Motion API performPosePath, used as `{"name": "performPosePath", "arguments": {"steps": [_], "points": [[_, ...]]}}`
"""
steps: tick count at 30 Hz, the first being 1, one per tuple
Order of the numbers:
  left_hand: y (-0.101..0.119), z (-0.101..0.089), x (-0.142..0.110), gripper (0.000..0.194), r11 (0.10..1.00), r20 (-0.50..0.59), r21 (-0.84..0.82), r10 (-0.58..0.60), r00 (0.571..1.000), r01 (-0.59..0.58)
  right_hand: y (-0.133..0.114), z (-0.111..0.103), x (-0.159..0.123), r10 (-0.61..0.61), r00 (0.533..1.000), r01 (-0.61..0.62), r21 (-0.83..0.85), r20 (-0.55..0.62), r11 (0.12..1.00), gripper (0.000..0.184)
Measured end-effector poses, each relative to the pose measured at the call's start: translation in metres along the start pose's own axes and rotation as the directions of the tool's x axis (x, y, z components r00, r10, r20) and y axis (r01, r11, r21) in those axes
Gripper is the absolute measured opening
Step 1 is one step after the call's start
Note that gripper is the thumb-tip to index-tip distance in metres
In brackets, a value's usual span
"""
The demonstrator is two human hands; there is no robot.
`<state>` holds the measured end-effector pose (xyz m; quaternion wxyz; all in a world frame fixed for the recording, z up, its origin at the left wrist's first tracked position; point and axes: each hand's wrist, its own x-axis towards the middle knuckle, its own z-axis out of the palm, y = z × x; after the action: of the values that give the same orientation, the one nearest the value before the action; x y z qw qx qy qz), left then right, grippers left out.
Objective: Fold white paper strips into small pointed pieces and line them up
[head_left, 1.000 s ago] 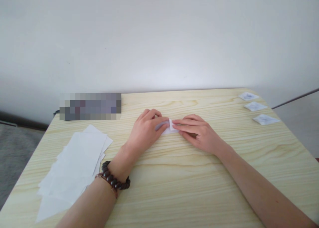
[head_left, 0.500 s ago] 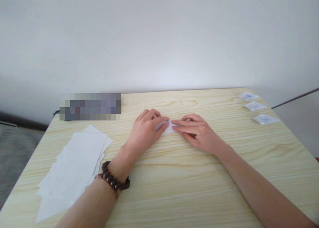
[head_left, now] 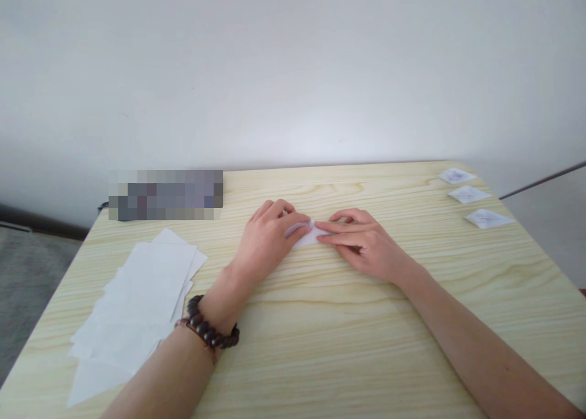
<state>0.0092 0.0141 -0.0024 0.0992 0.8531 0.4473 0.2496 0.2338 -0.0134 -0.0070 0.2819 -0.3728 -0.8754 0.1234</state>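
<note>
Near the middle of the table, a small folded piece of white paper [head_left: 307, 238] lies between my two hands, its ends partly covered by fingers. My left hand [head_left: 271, 231] pinches its left side between thumb and fingers; a dark beaded bracelet circles that wrist. From the right, my right hand [head_left: 361, 243] presses fingertips onto the paper's right side, with its fingers slightly bent. Three folded white paper diamonds, the nearest one [head_left: 488, 218] among them, lie in a column at the far right.
A loose stack of white paper sheets [head_left: 141, 291] spreads over the left side of the wood-grain table [head_left: 329, 346]. A blurred-out dark object [head_left: 167, 196] sits at the back left. Behind the table rises a white wall [head_left: 293, 71].
My right fingers have shifted very slightly on the paper, with a bit more of its lower part showing. My left hand keeps its hold.
</note>
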Motion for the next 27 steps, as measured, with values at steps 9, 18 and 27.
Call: {"name": "performPosePath", "arguments": {"steps": [9,18,27], "points": [[-0.0006,0.0010,-0.0004,0.022,1.000,0.008,0.023,0.001,1.000,-0.001,0.0014,0.0000,-0.0003,0.007,1.000,-0.007,0.014,-0.005,1.000,0.033],[-0.0023,0.0018,-0.0004,0.023,1.000,0.019,0.014,0.004,1.000,-0.004,-0.0014,-0.0010,0.0016,0.111,0.992,-0.107,0.063,-0.066,0.992,0.033],[0.0012,-0.0018,0.0008,0.024,0.999,0.055,0.000,0.053,0.997,-0.053,-0.0016,0.0022,0.0032,0.233,0.956,-0.232,0.031,-0.179,0.972,0.017]]}}
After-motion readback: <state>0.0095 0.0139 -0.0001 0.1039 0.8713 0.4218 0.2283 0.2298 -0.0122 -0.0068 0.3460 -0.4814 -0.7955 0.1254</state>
